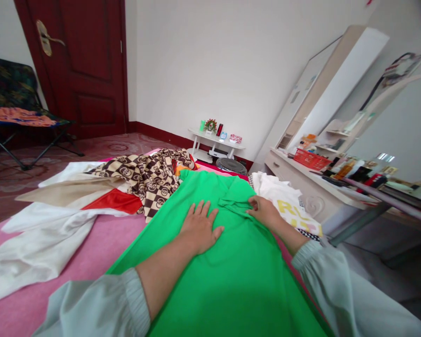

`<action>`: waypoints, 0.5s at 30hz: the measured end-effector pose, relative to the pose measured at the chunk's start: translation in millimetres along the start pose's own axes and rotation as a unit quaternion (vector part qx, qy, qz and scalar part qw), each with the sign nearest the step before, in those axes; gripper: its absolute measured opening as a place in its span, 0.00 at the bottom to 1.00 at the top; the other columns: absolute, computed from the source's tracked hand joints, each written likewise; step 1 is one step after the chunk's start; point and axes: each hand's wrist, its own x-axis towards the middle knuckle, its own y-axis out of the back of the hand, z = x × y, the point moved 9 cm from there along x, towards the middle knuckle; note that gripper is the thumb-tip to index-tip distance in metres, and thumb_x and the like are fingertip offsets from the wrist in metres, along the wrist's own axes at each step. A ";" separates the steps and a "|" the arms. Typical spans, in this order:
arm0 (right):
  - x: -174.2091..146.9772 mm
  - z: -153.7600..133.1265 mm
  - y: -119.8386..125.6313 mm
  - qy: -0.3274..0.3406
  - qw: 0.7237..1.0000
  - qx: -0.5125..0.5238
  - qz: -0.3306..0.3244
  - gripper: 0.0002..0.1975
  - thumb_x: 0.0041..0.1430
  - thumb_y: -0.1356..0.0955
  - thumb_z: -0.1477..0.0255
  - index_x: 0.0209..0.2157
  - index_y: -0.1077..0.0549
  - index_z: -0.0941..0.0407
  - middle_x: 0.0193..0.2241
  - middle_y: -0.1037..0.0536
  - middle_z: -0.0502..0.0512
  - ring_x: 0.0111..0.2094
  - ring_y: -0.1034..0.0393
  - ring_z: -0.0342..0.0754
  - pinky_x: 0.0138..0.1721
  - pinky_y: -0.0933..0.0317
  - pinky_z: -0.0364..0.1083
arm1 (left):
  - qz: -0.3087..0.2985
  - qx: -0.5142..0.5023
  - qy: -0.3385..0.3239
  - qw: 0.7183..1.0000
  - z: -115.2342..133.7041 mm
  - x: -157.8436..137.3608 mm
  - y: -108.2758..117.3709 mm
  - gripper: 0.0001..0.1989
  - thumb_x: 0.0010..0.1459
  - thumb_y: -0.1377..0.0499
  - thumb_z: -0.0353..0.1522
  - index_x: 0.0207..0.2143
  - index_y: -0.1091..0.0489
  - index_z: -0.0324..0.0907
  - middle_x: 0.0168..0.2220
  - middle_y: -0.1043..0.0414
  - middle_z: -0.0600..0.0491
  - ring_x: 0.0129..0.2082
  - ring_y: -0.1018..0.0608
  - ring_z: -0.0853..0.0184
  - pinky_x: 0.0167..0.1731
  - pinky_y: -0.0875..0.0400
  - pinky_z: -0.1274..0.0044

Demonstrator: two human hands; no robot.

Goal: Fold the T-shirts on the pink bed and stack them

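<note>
A bright green garment (228, 271) lies spread over the pink bed cover, its far end folded at the right. My left hand (199, 229) rests flat on its middle with the fingers spread. At the far right part, my right hand (264, 211) pinches a gathered fold of the green cloth between thumb and fingers. Just beyond the right hand lies a white shirt (284, 192) with yellow letters and a checked trim. Left of the green cloth sits a heap with a brown checked garment (150, 175) and white clothes (52, 238).
The pink bed cover (115, 238) shows at the left. A dressing table (301, 182) with a red basket (310, 159) and bottles stands at the right. Ahead is a low white table (214, 136) against the wall. A folding chair (19, 112) stands near the door (80, 61).
</note>
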 end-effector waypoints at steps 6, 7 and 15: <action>-2.6 -4.4 3.3 -0.124 0.988 0.057 0.068 0.40 0.51 0.29 0.63 0.61 0.47 0.59 0.33 0.22 0.58 0.33 0.26 0.51 0.33 0.35 0.45 | 0.003 0.001 0.000 1.000 -0.3 0.6 0.5 0.34 0.62 0.60 0.53 0.64 0.46 0.46 0.67 0.54 0.45 0.67 0.52 0.53 0.63 0.57 0.55; -0.2 -3.6 -4.2 -0.146 0.983 0.107 0.044 0.42 0.51 0.29 0.65 0.63 0.50 0.59 0.29 0.22 0.55 0.28 0.26 0.50 0.29 0.35 0.45 | 0.003 0.001 0.000 1.000 -0.3 0.6 1.0 0.34 0.62 0.60 0.53 0.64 0.46 0.46 0.67 0.54 0.44 0.67 0.52 0.53 0.63 0.57 0.55; 53.6 15.4 72.7 -0.103 0.987 -0.017 0.123 0.08 0.50 0.31 0.73 0.34 0.23 0.58 0.23 0.23 0.55 0.27 0.28 0.49 0.32 0.34 0.46 | 0.002 -0.001 -0.001 1.000 0.1 0.1 1.5 0.34 0.62 0.60 0.53 0.64 0.46 0.46 0.67 0.54 0.45 0.67 0.52 0.53 0.63 0.57 0.56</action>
